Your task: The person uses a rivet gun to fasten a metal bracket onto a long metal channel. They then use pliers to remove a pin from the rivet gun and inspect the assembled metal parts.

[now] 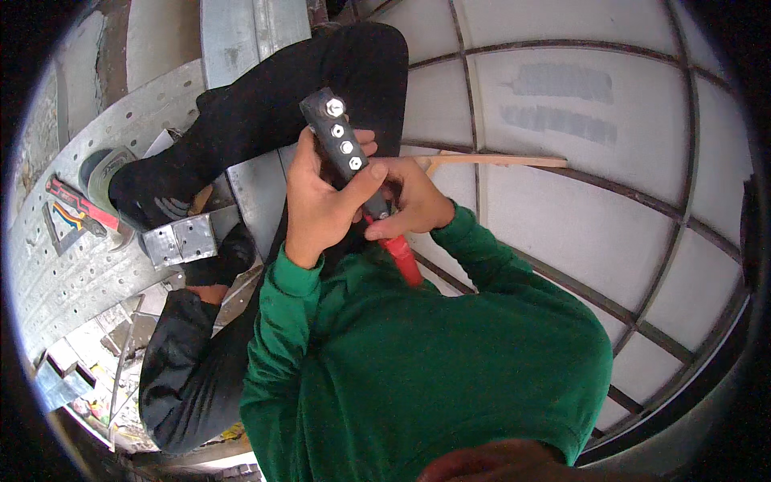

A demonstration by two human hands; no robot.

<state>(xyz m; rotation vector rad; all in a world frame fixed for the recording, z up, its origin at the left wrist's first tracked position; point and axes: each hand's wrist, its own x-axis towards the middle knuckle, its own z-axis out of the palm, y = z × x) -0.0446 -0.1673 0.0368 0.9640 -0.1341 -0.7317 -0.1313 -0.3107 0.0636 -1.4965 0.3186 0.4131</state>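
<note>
Both of my hands are closed around one tool in front of my chest. Its upper part is a black rectangular bar (344,145) with several shiny hex nuts in a row along its face. A red handle (401,261) sticks out below it. My left hand (317,197) wraps the bar from the left, its thumb across the lower end. My right hand (414,193) grips from the right where black meets red, the thumb pressed near the joint. The palms hide part of the tool, so I cannot tell its exact kind.
A perforated metal plank (132,104) curves along the left, with a red and black tool (84,205) on it. A bent metal bracket (183,241) with holes sits beside my crossed legs. Pale panels (562,193) framed by dark bars spread to the right, near a wooden strip (506,160).
</note>
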